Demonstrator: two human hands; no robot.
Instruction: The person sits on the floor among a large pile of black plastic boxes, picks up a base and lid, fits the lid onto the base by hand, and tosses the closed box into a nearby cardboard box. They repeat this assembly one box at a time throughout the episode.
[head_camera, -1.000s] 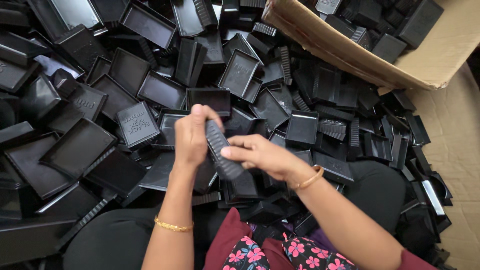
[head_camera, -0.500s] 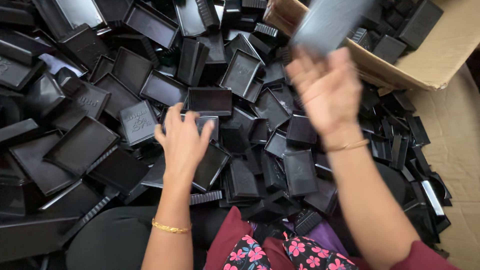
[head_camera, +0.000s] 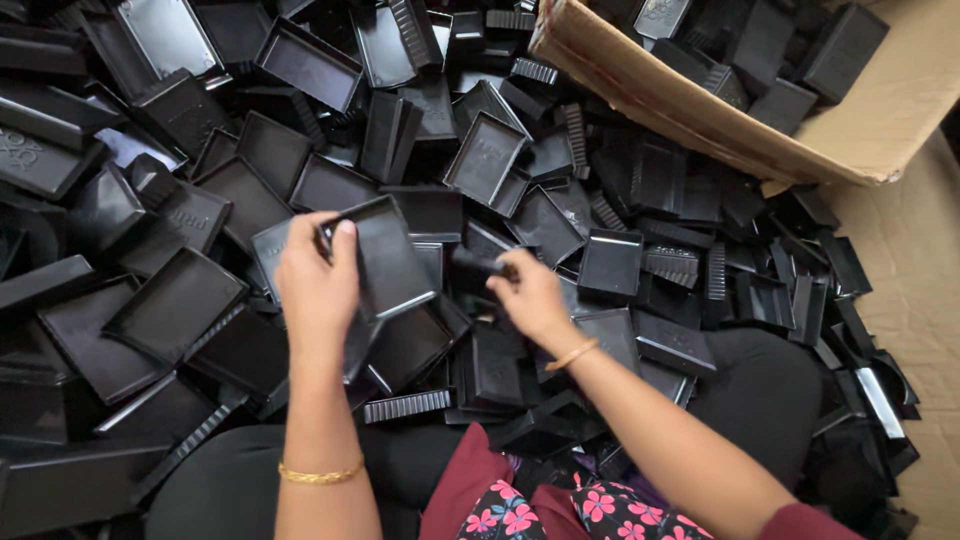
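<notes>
Since the earlier frame the right hand (head_camera: 530, 295) has dropped from the cardboard box (head_camera: 700, 110) to pinch a small black piece (head_camera: 478, 263), while the left hand (head_camera: 318, 280) grips a black tray (head_camera: 390, 262) mid-pile; best keeping both holds firm at the edges.

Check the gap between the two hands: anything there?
Head view: between left hand and right hand sits the black tray the left hand holds, over more piled trays.

The right hand (head_camera: 528, 292) covers most of the small black piece (head_camera: 478, 264) it grips, the cardboard box (head_camera: 700, 110) runs off the top edge, and both forearms leave the bottom edge.
</notes>
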